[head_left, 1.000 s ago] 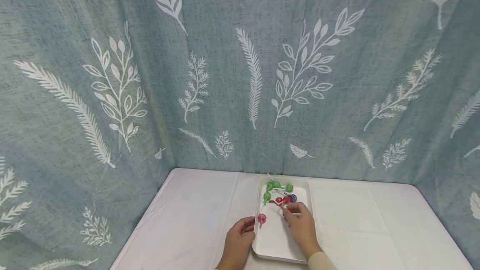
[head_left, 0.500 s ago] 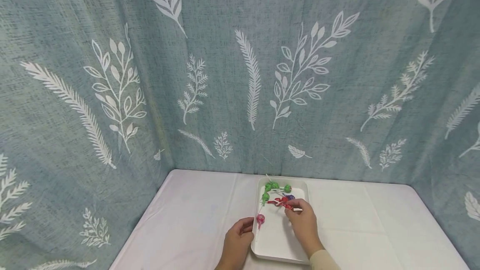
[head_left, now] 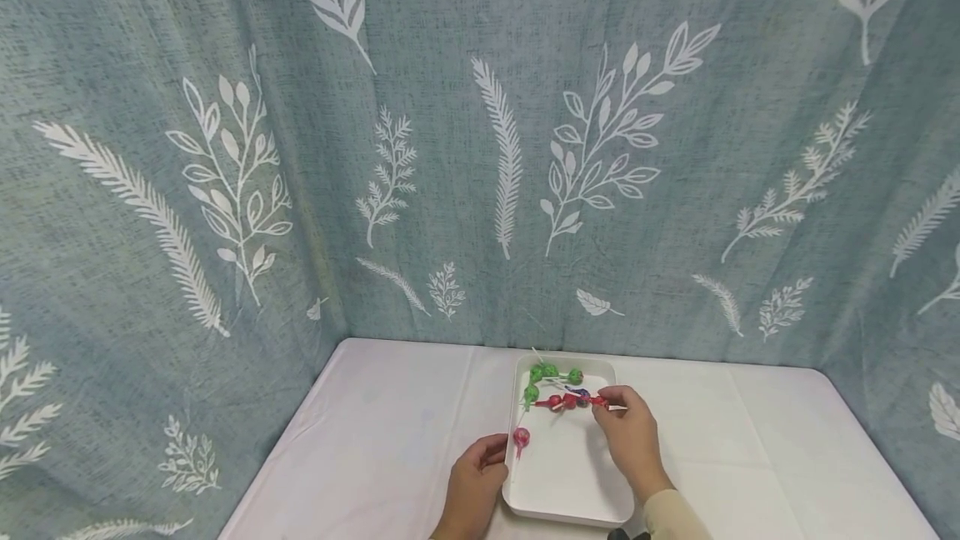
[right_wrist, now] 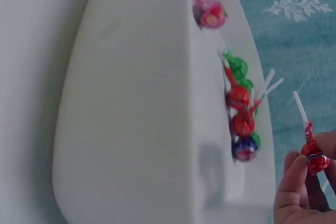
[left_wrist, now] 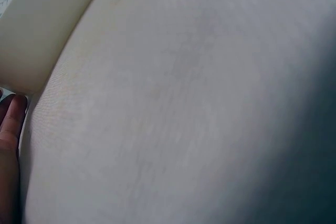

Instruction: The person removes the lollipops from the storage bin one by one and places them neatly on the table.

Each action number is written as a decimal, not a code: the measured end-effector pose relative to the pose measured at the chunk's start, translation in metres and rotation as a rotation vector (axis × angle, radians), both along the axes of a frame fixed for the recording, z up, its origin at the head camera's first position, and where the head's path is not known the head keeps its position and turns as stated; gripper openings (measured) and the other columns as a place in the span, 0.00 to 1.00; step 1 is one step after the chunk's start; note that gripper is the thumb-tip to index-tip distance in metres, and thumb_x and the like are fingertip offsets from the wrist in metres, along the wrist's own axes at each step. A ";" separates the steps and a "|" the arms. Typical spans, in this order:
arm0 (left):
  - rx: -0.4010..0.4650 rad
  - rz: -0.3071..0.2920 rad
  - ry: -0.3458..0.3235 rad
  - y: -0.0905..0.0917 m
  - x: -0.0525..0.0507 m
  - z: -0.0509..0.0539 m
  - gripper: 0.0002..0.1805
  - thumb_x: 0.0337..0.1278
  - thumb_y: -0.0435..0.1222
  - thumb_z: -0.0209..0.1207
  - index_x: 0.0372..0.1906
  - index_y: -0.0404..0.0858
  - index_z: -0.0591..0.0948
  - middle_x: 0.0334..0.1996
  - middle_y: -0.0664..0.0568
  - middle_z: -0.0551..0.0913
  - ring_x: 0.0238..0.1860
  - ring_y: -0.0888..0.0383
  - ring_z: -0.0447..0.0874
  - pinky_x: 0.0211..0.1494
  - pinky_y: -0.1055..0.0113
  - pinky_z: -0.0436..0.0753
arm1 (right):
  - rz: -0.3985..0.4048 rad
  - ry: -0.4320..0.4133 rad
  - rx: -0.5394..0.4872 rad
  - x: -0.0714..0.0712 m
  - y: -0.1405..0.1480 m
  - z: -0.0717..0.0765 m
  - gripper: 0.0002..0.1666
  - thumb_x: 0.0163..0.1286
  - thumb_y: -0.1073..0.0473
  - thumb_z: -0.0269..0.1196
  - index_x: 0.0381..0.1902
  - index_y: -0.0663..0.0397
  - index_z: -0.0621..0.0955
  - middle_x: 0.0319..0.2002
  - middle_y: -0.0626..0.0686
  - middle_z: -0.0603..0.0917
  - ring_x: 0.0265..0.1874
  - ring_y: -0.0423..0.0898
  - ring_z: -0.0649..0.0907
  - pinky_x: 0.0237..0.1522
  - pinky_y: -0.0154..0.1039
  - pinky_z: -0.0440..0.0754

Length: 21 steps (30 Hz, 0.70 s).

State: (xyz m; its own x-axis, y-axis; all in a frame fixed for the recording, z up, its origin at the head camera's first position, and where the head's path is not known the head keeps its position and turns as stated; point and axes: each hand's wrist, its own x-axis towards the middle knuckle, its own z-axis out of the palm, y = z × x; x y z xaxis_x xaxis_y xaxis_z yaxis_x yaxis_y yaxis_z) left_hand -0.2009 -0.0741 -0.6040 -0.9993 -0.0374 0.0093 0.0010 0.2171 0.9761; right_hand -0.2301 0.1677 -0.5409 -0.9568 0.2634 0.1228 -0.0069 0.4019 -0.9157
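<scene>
In the head view, my right hand pinches a red-wrapped lollipop above the right side of the white tray. In the right wrist view its wrapped ball sits between thumb and fingers, the white stick pointing up. My left hand touches the tray's left side; the left wrist view shows a fairly straight finger against the lower edge. Inside the tray are two red lollipops, a blue-purple lollipop, several green lollipops toward the far end, and a pink lollipop near the left wall.
The tray stands on a table with a white cloth. Behind and along both sides hangs a blue-green curtain with white leaf prints. A small dark object shows at the bottom edge, beside the right sleeve.
My right hand has picked up a red lollipop from the cluster and moved to the right with it, uncovering the blue-purple one. My left hand stays at the tray's left side.
</scene>
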 end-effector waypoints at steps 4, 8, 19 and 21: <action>-0.001 -0.001 0.006 0.000 0.000 -0.001 0.26 0.54 0.28 0.61 0.62 0.33 0.85 0.54 0.48 0.89 0.56 0.51 0.88 0.60 0.54 0.86 | -0.012 -0.012 0.023 0.000 0.009 0.000 0.15 0.75 0.66 0.67 0.56 0.67 0.83 0.51 0.62 0.85 0.45 0.54 0.84 0.39 0.38 0.84; 0.003 -0.005 0.022 -0.001 0.001 -0.001 0.27 0.54 0.28 0.61 0.62 0.33 0.84 0.54 0.47 0.89 0.56 0.51 0.88 0.60 0.54 0.86 | -0.007 -0.024 0.062 0.000 0.017 -0.002 0.15 0.75 0.66 0.67 0.56 0.68 0.84 0.50 0.61 0.86 0.45 0.54 0.84 0.40 0.39 0.84; 0.009 -0.007 0.007 0.000 0.001 0.002 0.27 0.54 0.28 0.60 0.63 0.32 0.84 0.54 0.47 0.89 0.56 0.50 0.88 0.58 0.56 0.87 | -0.015 -0.050 0.114 -0.001 0.041 -0.004 0.18 0.76 0.65 0.65 0.59 0.70 0.83 0.54 0.65 0.85 0.48 0.57 0.85 0.43 0.43 0.85; 0.012 -0.007 0.010 0.000 0.001 0.003 0.27 0.54 0.28 0.60 0.63 0.31 0.84 0.54 0.47 0.89 0.56 0.50 0.88 0.58 0.57 0.87 | -0.018 -0.055 0.123 -0.002 0.045 -0.004 0.18 0.76 0.65 0.64 0.59 0.70 0.83 0.54 0.65 0.85 0.49 0.58 0.85 0.45 0.46 0.85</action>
